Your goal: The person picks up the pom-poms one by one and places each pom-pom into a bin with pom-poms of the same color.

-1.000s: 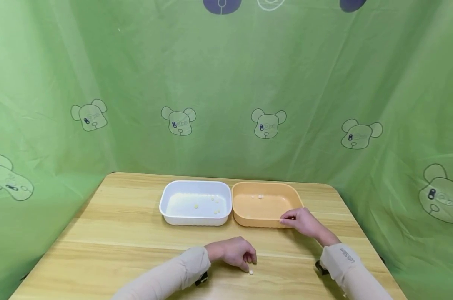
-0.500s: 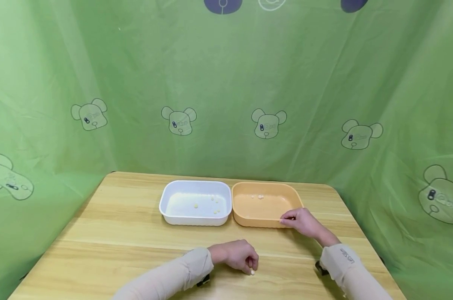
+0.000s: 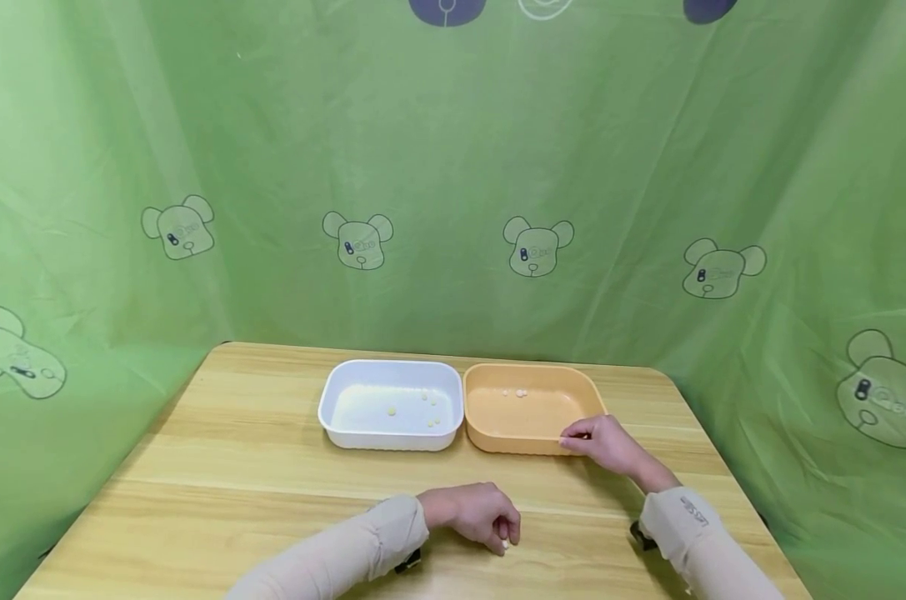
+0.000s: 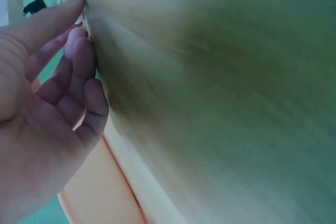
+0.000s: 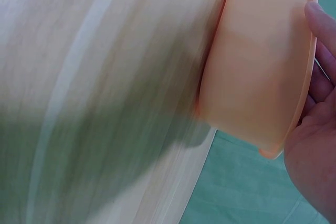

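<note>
My left hand (image 3: pixel 478 515) is low at the table's near middle, thumb and forefinger pinching a small white pill-like piece (image 3: pixel 505 545) at the tabletop. In the left wrist view, the fingers of the left hand (image 4: pixel 58 77) curl towards the thumb, and the piece is hidden. On the right, my right hand (image 3: pixel 608 443) grips the near right rim of an orange tray (image 3: pixel 513 443). The right wrist view shows the thumb of that hand (image 5: pixel 317 108) inside the orange tray's rim, fingers outside. Several small white pieces (image 3: pixel 522 393) lie towards the back of this tray.
A white tray (image 3: pixel 392 442) stands directly left of the orange one, with several small yellow pieces (image 3: pixel 392 412) in it. Both trays are near the back of the wooden table (image 3: pixel 220 467). Behind the table hangs a green curtain (image 3: pixel 453 308) printed with bear heads.
My left hand has shifted slightly right, and its thumb and forefinger have closed round the white piece that lay beside them. The right hand has stayed on the orange tray's rim.
</note>
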A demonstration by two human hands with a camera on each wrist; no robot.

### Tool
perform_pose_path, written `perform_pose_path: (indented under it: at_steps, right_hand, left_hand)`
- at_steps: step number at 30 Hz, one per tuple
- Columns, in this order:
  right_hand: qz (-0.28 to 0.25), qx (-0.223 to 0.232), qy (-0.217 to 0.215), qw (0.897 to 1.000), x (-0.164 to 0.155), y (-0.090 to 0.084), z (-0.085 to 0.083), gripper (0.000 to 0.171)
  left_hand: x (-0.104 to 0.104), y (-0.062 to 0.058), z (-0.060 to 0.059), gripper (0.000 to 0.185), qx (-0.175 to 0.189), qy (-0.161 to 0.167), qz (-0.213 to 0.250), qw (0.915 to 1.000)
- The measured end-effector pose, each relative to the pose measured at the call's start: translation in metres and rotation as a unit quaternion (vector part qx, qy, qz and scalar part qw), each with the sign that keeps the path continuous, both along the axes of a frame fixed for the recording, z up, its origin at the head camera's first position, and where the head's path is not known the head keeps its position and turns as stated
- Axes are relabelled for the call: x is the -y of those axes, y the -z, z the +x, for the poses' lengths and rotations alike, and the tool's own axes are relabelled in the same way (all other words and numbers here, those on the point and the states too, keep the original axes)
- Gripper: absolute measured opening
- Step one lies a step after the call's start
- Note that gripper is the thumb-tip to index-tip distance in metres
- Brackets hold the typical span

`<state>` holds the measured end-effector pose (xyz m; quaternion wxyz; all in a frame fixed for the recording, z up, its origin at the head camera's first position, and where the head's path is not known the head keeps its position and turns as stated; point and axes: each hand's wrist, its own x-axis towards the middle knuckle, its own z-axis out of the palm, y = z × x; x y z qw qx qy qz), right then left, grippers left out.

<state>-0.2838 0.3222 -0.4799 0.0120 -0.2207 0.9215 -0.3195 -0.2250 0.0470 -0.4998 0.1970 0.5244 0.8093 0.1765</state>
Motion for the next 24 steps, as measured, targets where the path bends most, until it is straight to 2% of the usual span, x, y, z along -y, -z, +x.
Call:
perform_pose_path:
  at_steps: [7, 19, 24]
  right_hand:
    - [0.0, 0.005, 0.003, 1.0, 0.0002, -0.0005, 0.0001, 0.014]
    - [0.002, 0.001, 0.0, 1.0, -0.0006, 0.0, -0.0004, 0.014]
    - [0.001, 0.005, -0.001, 1.0, -0.001, -0.0001, -0.001, 0.015]
  left_hand:
    - [0.0004, 0.0001, -0.0003, 0.007, -0.027, 0.006, 0.002, 0.9996]
    - [0.0043, 0.001, -0.0001, 0.01, -0.007, -0.021, 0.004, 0.9998]
    - [0.0082, 0.0024, -0.0011, 0.009, -0.01, -0.028, 0.003, 0.9995]
